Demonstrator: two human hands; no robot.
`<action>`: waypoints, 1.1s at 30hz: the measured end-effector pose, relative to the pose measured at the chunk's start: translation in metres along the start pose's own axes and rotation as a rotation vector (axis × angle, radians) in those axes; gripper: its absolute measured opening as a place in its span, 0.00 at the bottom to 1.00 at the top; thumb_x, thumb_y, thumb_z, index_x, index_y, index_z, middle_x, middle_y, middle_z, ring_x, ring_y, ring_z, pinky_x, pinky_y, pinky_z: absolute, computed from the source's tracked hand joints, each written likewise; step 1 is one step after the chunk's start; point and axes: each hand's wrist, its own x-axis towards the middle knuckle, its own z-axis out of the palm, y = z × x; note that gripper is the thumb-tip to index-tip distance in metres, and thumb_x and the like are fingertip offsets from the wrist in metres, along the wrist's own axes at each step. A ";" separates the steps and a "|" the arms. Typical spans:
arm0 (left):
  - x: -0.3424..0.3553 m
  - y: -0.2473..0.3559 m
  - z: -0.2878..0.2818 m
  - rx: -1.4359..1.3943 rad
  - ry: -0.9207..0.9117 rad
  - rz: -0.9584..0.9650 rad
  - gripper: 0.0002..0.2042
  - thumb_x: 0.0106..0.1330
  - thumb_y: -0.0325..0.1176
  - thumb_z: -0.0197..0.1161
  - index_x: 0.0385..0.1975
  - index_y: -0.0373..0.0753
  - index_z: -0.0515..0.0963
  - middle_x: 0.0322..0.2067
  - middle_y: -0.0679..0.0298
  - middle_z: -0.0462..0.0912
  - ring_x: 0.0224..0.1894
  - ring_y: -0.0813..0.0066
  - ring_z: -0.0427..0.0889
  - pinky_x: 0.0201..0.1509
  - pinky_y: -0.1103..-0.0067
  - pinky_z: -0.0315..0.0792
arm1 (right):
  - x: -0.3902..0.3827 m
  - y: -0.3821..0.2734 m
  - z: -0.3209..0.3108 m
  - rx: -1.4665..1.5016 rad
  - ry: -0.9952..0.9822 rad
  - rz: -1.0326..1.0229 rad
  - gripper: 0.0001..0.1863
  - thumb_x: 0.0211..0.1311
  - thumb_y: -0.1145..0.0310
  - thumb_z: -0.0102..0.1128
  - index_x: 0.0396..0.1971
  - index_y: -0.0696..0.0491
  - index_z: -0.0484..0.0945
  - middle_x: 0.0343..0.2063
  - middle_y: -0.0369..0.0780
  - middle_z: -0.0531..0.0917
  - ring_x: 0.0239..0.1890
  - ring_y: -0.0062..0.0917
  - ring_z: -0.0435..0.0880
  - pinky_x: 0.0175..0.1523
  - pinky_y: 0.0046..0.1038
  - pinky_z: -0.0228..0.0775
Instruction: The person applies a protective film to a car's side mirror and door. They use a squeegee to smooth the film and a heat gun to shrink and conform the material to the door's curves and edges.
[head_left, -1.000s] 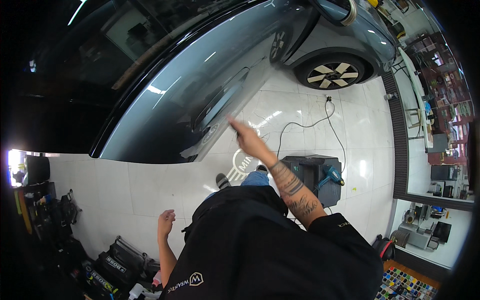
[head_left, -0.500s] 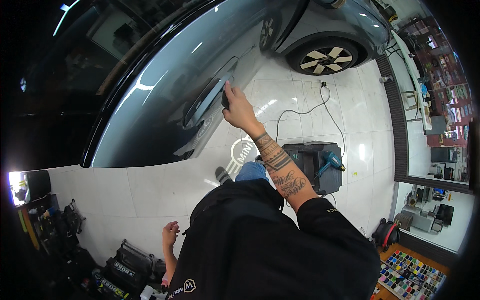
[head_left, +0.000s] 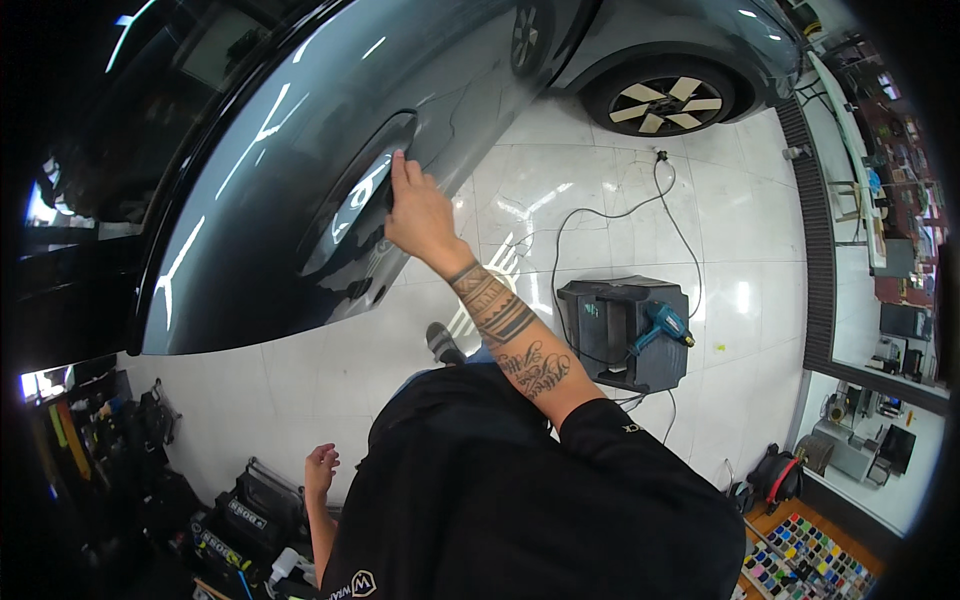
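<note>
My right hand [head_left: 420, 218] is at the grey car door [head_left: 270, 160], its index fingertip against the glossy door handle [head_left: 358, 195]. The other fingers curl round a small black object [head_left: 389, 199], mostly hidden by the hand, so its kind does not show. A dark recess surrounds the handle. Low on the left, my left hand [head_left: 320, 468] hangs beside my body, fingers loosely bent and slightly apart, holding nothing that I can see.
On the tiled floor [head_left: 745, 240] a blue heat gun [head_left: 663, 326] lies on a black step box [head_left: 600, 350], its cord [head_left: 585, 212] looping toward the car wheel [head_left: 665, 106]. Black tool cases [head_left: 240, 515] stand at lower left. A coiled reel [head_left: 775, 470] sits at lower right.
In the view, the door and handle have shifted left and up, and my right hand has gone left with them, its fingertip staying at the handle. My left hand still hangs low.
</note>
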 end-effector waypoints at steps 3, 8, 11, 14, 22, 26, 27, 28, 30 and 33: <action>-0.027 0.015 0.023 0.078 -0.013 0.031 0.14 0.63 0.35 0.54 0.45 0.35 0.76 0.31 0.63 0.81 0.31 0.77 0.79 0.31 0.81 0.71 | -0.005 -0.001 0.002 0.046 -0.043 -0.010 0.43 0.40 0.73 0.62 0.59 0.69 0.54 0.42 0.48 0.69 0.41 0.41 0.74 0.39 0.36 0.74; -0.079 0.040 0.072 0.093 -0.013 -0.007 0.14 0.63 0.33 0.56 0.44 0.32 0.77 0.30 0.63 0.81 0.32 0.78 0.78 0.34 0.80 0.71 | -0.009 0.008 0.009 0.196 -0.040 -0.019 0.46 0.41 0.72 0.65 0.60 0.71 0.50 0.43 0.47 0.66 0.43 0.39 0.72 0.36 0.34 0.76; -0.106 0.025 0.088 0.084 -0.015 -0.004 0.14 0.64 0.34 0.58 0.43 0.30 0.77 0.31 0.62 0.82 0.34 0.77 0.78 0.41 0.79 0.72 | -0.012 0.009 0.009 0.303 -0.060 -0.004 0.48 0.41 0.72 0.65 0.61 0.72 0.47 0.44 0.48 0.65 0.43 0.39 0.71 0.37 0.33 0.76; -0.123 0.057 0.106 0.163 0.003 -0.069 0.11 0.65 0.31 0.57 0.42 0.30 0.77 0.32 0.62 0.82 0.36 0.79 0.78 0.42 0.80 0.71 | -0.008 0.017 0.009 0.373 -0.063 0.020 0.49 0.40 0.72 0.64 0.61 0.73 0.46 0.44 0.49 0.65 0.44 0.39 0.71 0.37 0.33 0.77; -0.165 0.057 0.131 -0.010 0.026 -0.101 0.10 0.67 0.27 0.53 0.43 0.28 0.76 0.34 0.61 0.82 0.38 0.77 0.79 0.44 0.80 0.71 | -0.001 0.015 -0.005 0.506 -0.133 0.130 0.50 0.42 0.72 0.63 0.62 0.72 0.42 0.45 0.49 0.65 0.44 0.40 0.72 0.41 0.34 0.76; -0.168 0.068 0.142 0.128 0.006 0.044 0.12 0.67 0.28 0.53 0.45 0.28 0.75 0.36 0.61 0.82 0.39 0.77 0.79 0.46 0.80 0.70 | 0.005 0.011 -0.008 0.564 -0.163 0.220 0.50 0.45 0.71 0.62 0.64 0.69 0.39 0.47 0.50 0.64 0.48 0.43 0.72 0.46 0.37 0.74; -0.170 0.067 0.143 0.167 0.008 0.069 0.12 0.67 0.29 0.54 0.45 0.28 0.75 0.36 0.61 0.82 0.39 0.77 0.79 0.46 0.80 0.70 | 0.005 0.009 -0.010 0.581 -0.168 0.237 0.50 0.46 0.71 0.61 0.64 0.68 0.39 0.48 0.50 0.64 0.49 0.44 0.72 0.47 0.38 0.73; -0.171 0.057 0.142 0.176 0.019 0.054 0.13 0.67 0.29 0.54 0.46 0.28 0.74 0.36 0.61 0.82 0.39 0.77 0.79 0.46 0.80 0.70 | 0.006 0.008 -0.011 0.605 -0.181 0.259 0.50 0.46 0.71 0.61 0.64 0.67 0.38 0.49 0.51 0.63 0.50 0.45 0.72 0.48 0.39 0.72; -0.173 0.046 0.145 0.135 0.041 -0.016 0.14 0.67 0.30 0.55 0.46 0.28 0.74 0.36 0.62 0.82 0.39 0.77 0.78 0.46 0.80 0.70 | 0.009 0.006 -0.014 0.648 -0.205 0.303 0.50 0.48 0.71 0.59 0.65 0.65 0.37 0.50 0.52 0.62 0.50 0.47 0.72 0.51 0.41 0.70; -0.169 0.036 0.145 0.035 0.056 -0.143 0.14 0.67 0.31 0.55 0.46 0.28 0.74 0.36 0.62 0.81 0.38 0.78 0.78 0.45 0.80 0.70 | 0.015 0.010 0.005 0.587 -0.121 0.316 0.51 0.49 0.71 0.57 0.67 0.61 0.32 0.46 0.45 0.67 0.43 0.37 0.77 0.42 0.36 0.76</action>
